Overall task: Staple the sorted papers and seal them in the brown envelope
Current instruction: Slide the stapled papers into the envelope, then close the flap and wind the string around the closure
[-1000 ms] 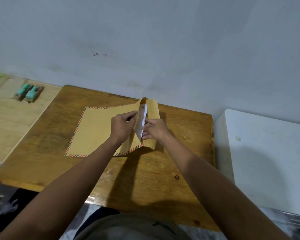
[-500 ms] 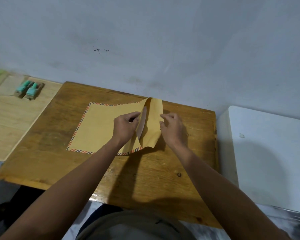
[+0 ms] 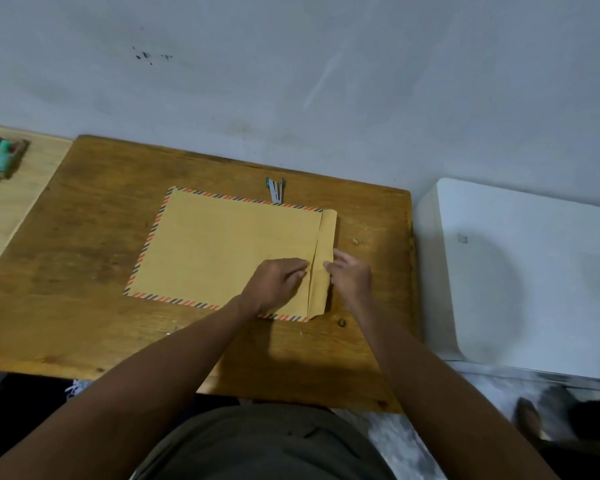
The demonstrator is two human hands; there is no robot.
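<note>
stamps [image 3: 1, 158]: two green-topped blocks, far left on a paler board, well apart from the job; no readable marks.
worktop [image 3: 84, 271]: brown wood, carries everything below.
envelope [image 3: 222, 251]: lies flat mid-worktop, striped red/blue border on three sides, long axis left to right, open end at the right.
papers: not visible; judged already inside, can't confirm.
stapler [image 3: 275, 190]: teal and silver, just past the envelope's far edge, touching or nearly so; no brand legible.
left hand [image 3: 274, 284]: fingers curled, knuckles pressing the envelope body just left of the flap crease.
flap [image 3: 324, 261]: narrow strip along the right end, crease running near to far, lying over to the right, not folded shut.
right hand [image 3: 352, 275]: fingertips on the flap's outer edge; fingers relaxed, grip or plain touch — cannot tell.
key relation: flap sits between both hands; right hand nearer its free edge, so the fold goes right to left.
writing: none readable anywhere.
</note>
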